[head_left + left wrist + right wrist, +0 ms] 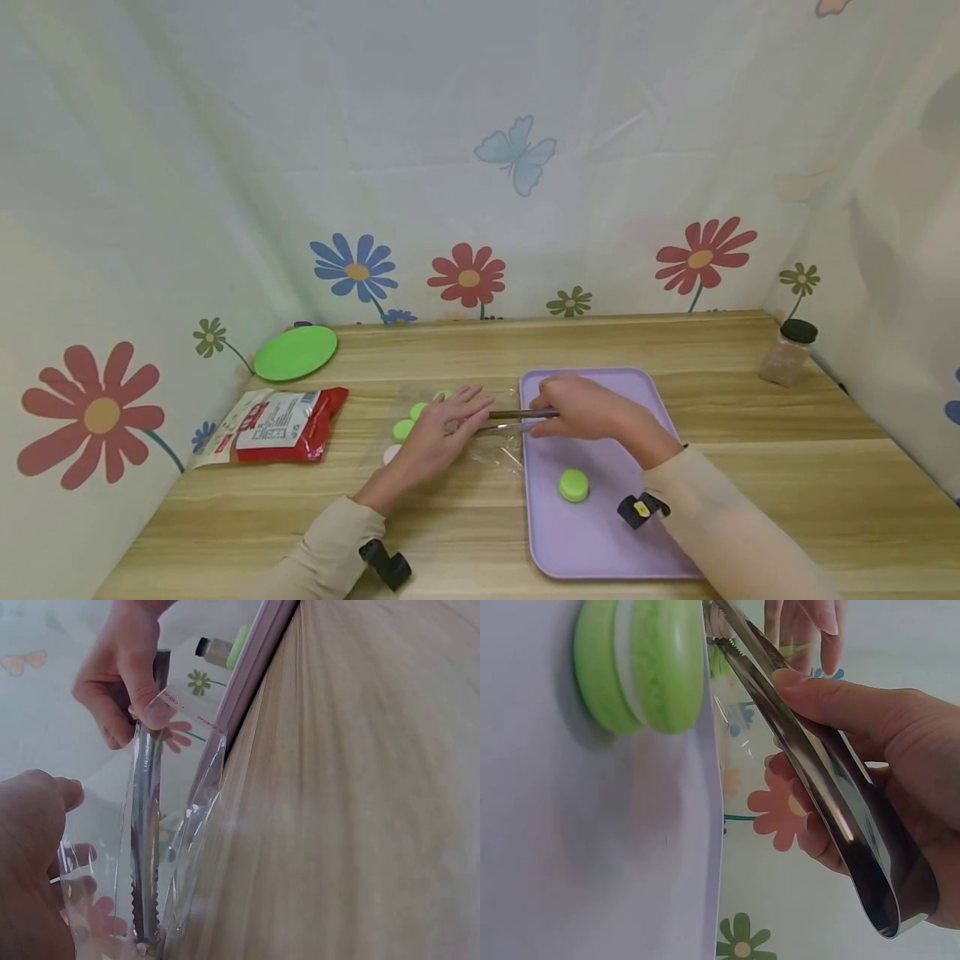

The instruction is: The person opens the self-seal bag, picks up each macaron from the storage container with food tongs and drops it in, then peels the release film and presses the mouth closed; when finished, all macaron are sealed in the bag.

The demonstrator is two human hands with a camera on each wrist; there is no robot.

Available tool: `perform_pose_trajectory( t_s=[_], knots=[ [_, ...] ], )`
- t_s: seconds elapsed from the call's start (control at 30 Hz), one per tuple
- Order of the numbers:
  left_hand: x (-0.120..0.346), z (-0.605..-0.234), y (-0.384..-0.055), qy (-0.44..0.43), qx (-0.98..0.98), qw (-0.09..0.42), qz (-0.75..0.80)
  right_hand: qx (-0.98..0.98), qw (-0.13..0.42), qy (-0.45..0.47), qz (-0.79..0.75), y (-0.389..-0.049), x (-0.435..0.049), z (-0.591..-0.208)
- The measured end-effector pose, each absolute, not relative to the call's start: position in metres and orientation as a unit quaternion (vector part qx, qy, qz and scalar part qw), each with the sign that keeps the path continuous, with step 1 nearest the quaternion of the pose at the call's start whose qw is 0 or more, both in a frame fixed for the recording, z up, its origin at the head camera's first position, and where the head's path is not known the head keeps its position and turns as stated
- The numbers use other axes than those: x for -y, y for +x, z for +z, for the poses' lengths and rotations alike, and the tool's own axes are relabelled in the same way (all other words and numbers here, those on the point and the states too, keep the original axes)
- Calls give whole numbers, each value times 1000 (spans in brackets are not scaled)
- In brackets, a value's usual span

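My right hand (588, 407) grips metal tongs (810, 765) near their middle, above the purple tray (540, 542). The tongs reach left into a clear plastic bag (199, 802), their serrated tips close together. Whether they pinch anything is unclear. Over the bag lies my left hand (442, 437), its fingers extended and touching the film. Light green macarons (403, 430) and a pale one (392, 453) show beside that hand, partly hidden by it. A single green macaron (656, 664) with a white filling sits on the tray.
At the left lies a red and white printed packet (277, 427), with a green plate (296, 353) behind it. A small jar (787, 354) with a black lid stands at the far right. Flower-patterned cloth (600, 208) hangs along the table's back edge.
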State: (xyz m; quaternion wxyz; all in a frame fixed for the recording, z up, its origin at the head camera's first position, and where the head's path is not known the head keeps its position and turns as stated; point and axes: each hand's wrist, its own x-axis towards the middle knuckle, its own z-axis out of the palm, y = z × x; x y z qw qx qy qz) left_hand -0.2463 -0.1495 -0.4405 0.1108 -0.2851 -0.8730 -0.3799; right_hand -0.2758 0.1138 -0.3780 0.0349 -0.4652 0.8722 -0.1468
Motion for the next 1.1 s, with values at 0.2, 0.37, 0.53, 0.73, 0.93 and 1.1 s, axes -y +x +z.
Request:
perform_pose_trajectory(
  t_s=[0.2,0.37,0.53,0.73,0.93,1.1],
  knots=[
    [149,-441,-247,-287,873,113,-377,-869,40,-467,-158,-281,-111,-382],
    [149,-442,-247,-288,872,113,-379,-872,43,-460,-164,-285,-112,-388],
    [149,-442,-246,-290,871,116,-379,-873,42,-457,-165,-286,-111,-390],
    [148,-442,-246,-289,872,122,-376,-884,53,-434,-163,-283,-115,-385],
    [149,-441,-246,-289,870,126,-379,-897,42,-407,-169,-279,-134,-379],
    [149,-441,-245,-284,870,122,-384,-902,38,-396,-166,-273,-151,-377]
  ],
)
